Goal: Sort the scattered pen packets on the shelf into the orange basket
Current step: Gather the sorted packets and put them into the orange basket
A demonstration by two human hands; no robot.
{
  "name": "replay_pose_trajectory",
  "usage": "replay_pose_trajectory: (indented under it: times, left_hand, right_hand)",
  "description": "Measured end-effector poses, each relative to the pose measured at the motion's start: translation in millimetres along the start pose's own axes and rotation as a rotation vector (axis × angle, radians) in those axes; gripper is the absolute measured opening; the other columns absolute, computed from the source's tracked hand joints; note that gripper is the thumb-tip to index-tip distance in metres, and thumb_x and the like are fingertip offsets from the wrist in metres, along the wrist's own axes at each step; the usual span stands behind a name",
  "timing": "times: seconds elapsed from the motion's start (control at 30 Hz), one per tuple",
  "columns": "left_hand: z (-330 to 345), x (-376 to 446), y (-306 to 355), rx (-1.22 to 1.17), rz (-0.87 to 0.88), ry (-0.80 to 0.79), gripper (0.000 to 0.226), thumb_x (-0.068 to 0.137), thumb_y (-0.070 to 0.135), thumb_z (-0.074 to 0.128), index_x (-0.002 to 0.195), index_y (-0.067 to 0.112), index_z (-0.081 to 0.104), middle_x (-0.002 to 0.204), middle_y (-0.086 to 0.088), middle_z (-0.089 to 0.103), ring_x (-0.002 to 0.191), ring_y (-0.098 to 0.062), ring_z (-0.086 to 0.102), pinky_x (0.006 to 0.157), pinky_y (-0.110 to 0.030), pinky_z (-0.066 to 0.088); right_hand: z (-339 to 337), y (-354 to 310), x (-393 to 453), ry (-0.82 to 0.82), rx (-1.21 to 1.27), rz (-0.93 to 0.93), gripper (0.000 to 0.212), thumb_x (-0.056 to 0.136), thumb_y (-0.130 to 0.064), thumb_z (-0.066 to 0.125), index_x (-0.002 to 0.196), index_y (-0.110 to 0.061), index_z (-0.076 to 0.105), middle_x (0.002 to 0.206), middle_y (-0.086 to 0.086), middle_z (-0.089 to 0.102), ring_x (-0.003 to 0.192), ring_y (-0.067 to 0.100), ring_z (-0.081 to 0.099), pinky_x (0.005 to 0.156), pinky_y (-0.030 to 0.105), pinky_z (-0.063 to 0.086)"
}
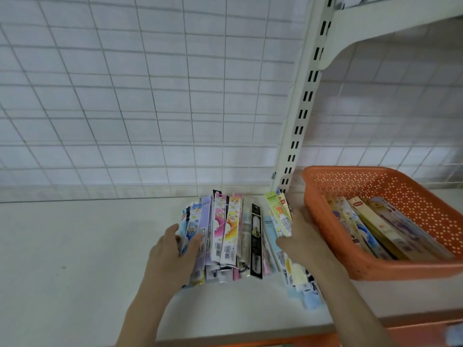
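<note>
Nearest the viewer runs the front lip of the white shelf (75,259), a smooth matte board with a faint dark speck on its left part. Two bare forearms reach over it from below.

The left hand (170,256) grips the left side of the pile of pen packets (233,236), its thumb lying across the face of a blue and white packet and its fingers curled round the pile's left edge. The right hand (300,236) presses against the right side of the pile; its thumb points left along the packets, while its fingers are hidden behind them, so how far they curl cannot be told.

The packets are long, narrow, flat sleeves of glossy plastic and printed card, in blue, lilac, pink, yellow, black and green, several with barcodes at their near ends. They lie side by side, overlapping, their long axes running near to far and fanning a little, with the hang-tab ends pointing toward the back of the shelf. A few pale blue ones stick out nearer, under the right wrist.

Just right of the right hand sits the orange basket (323,221), a rectangular plastic tray with walls pierced by small round holes. More packets (380,226) lie inside it, their long axes slanting from far left to near right.

Behind everything stands a white wire grid panel (150,96), and a cream slotted metal upright (300,116) rises between pile and basket, carrying a bracket for an upper shelf (388,23).
</note>
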State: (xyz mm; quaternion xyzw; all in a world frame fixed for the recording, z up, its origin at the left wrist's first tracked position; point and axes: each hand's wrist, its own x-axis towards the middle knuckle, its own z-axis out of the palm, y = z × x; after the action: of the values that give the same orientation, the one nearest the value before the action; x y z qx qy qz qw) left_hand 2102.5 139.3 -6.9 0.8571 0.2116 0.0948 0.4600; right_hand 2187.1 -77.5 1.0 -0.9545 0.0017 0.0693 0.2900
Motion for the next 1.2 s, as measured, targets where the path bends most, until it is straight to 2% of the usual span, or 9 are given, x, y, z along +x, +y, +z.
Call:
replay_pose_trajectory:
  times: [0.13,0.3,0.4,0.5,0.57,0.67,0.83,0.93,1.2]
  left_hand:
    - [3,2,12,0.072,-0.089,-0.002,0.052,0.092,0.045,0.047,0.128,0.009,0.040,0.101,-0.005,0.056,0.093,-0.026,0.052,0.080,-0.032,0.041]
    - [10,15,22,0.287,-0.206,-0.070,0.087,0.082,0.068,0.041,0.141,0.007,0.025,0.133,-0.018,0.047,0.119,-0.033,0.048,0.098,-0.040,0.041]
    - [19,21,35,0.429,-0.222,-0.109,0.103,0.072,0.079,0.044,0.141,0.006,0.021,0.136,-0.019,0.040,0.127,-0.035,0.038,0.104,-0.042,0.033]
    - [28,28,40,0.534,-0.214,-0.133,0.114,0.063,0.080,0.055,0.141,0.006,0.018,0.135,-0.018,0.040,0.126,-0.034,0.039,0.102,-0.041,0.035]
    - [29,33,39,0.502,-0.175,-0.159,0.110,0.063,0.075,0.061,0.138,0.004,0.023,0.130,-0.016,0.046,0.115,-0.030,0.048,0.095,-0.038,0.041]
    - [25,38,36,0.346,-0.185,-0.181,0.103,0.063,0.066,0.070,0.134,0.002,0.032,0.120,-0.013,0.053,0.095,-0.024,0.056,0.077,-0.030,0.047]
    - [23,39,20,0.130,-0.206,-0.084,0.051,0.070,0.049,0.075,0.083,0.003,0.058,0.069,-0.005,0.060,0.058,-0.017,0.054,0.056,-0.024,0.043]
    - [25,37,15,0.041,-0.162,-0.030,0.033,0.074,0.039,0.075,0.079,0.010,0.060,0.071,-0.002,0.063,0.060,-0.016,0.056,0.056,-0.024,0.042]
    - [16,24,34,-0.084,-0.027,0.138,0.036,0.078,0.023,0.074,0.102,0.009,0.050,0.085,-0.005,0.060,0.069,-0.018,0.055,0.054,-0.024,0.039]
  right_hand:
    - [-4,-2,3,-0.020,0.045,-0.048,0.042,0.082,-0.011,0.060,0.109,-0.023,0.031,0.083,0.003,0.049,0.061,0.022,0.058,0.055,0.037,0.055]
    - [-13,-10,6,-0.039,0.111,-0.141,0.052,0.084,-0.009,0.056,0.126,-0.022,0.029,0.086,0.006,0.055,0.063,0.022,0.059,0.049,0.033,0.050]
    - [-21,-17,10,-0.005,0.103,-0.212,0.061,0.086,-0.011,0.057,0.137,-0.019,0.024,0.104,0.008,0.057,0.066,0.019,0.057,0.045,0.025,0.044]
    - [-30,-24,12,0.029,0.113,-0.295,0.069,0.085,-0.012,0.058,0.141,-0.020,0.020,0.122,0.010,0.051,0.077,0.022,0.058,0.053,0.033,0.053]
    - [-38,-28,11,0.037,0.149,-0.343,0.067,0.086,-0.010,0.058,0.140,-0.022,0.021,0.125,0.008,0.048,0.080,0.021,0.056,0.057,0.035,0.055]
    - [-47,-29,12,0.039,0.170,-0.402,0.066,0.086,-0.012,0.057,0.140,-0.023,0.021,0.125,0.007,0.048,0.077,0.019,0.055,0.047,0.023,0.041]
    - [-58,-24,15,0.061,0.226,-0.432,0.070,0.086,-0.012,0.059,0.142,-0.023,0.019,0.129,0.007,0.049,0.089,0.023,0.053,0.051,0.020,0.036]
    - [-55,-23,15,0.062,0.233,-0.438,0.070,0.086,-0.013,0.059,0.142,-0.022,0.019,0.129,0.007,0.049,0.088,0.023,0.052,0.053,0.022,0.037]
    - [-74,-21,11,0.093,0.400,-0.434,0.066,0.088,-0.009,0.055,0.141,-0.023,0.020,0.119,0.003,0.053,0.079,0.021,0.057,0.048,0.016,0.039]
